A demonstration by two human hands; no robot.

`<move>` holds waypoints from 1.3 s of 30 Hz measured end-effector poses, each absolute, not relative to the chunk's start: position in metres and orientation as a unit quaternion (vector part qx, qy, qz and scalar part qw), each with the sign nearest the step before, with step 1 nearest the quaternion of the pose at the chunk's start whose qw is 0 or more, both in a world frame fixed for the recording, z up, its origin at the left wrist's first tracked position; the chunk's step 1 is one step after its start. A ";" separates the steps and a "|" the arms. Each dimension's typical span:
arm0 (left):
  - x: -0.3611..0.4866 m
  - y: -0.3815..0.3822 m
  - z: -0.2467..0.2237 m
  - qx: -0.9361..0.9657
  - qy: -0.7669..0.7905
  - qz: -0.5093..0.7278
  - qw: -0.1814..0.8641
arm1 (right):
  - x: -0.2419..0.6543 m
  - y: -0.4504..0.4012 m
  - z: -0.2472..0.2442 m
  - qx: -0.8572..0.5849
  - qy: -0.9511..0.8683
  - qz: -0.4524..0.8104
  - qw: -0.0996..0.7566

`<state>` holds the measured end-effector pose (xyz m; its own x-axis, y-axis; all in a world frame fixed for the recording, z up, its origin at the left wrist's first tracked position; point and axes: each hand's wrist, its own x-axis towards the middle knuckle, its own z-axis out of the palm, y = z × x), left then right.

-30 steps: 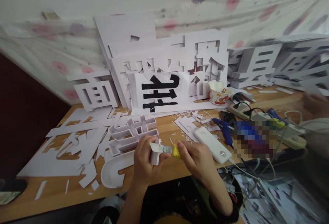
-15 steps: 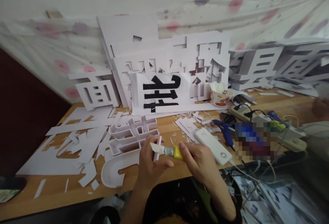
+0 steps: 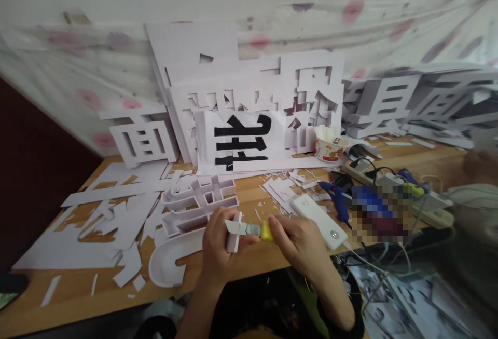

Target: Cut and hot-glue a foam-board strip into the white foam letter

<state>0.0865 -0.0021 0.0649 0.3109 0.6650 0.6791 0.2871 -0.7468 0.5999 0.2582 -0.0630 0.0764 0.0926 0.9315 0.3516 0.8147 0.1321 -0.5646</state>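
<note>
My left hand (image 3: 218, 243) is closed around a small white foam-board piece (image 3: 233, 238) above the table's front edge. In my right hand (image 3: 298, 238) is a utility knife (image 3: 266, 230) with a yellow handle, its wide blade pointing left across the white piece. The blade overlaps the piece in view; whether it cuts in, I cannot tell. Just left of my left hand lies a hollow white built-up character (image 3: 200, 204), its thin walls standing up. Below it, a curved white channel piece (image 3: 167, 266) ends in a hook.
White offcuts (image 3: 116, 225) cover the table's left. A white power bank (image 3: 319, 219), a blue glue gun (image 3: 334, 201) and a power strip (image 3: 436, 212) lie right. Cut-out boards and a printed sheet (image 3: 245, 141) lean behind, beside a paper bowl (image 3: 330, 147). Another person's blurred arm shows far right.
The white piece in my left hand has turned to show more of its face, and my left thumb has shifted behind it. The knife stays across it; the whole view has shifted slightly.
</note>
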 end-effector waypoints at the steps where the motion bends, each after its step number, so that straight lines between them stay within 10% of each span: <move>1: 0.087 -0.003 0.065 0.788 0.305 0.508 0.166 | 0.259 -0.062 0.076 -0.662 -0.660 0.081 0.347; 16: 0.084 -0.002 0.051 0.764 0.377 0.404 0.333 | 0.277 -0.069 0.041 -0.702 -0.566 0.188 0.390; 39: 0.085 -0.002 0.054 0.806 0.323 0.449 0.211 | 0.271 -0.071 0.050 -0.689 -0.645 0.106 0.314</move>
<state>0.0853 -0.0021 0.0540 0.3882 0.7100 0.5875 0.3307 -0.7024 0.6303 0.2712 -0.0713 0.0501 0.1465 0.9550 0.2578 0.8214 0.0277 -0.5696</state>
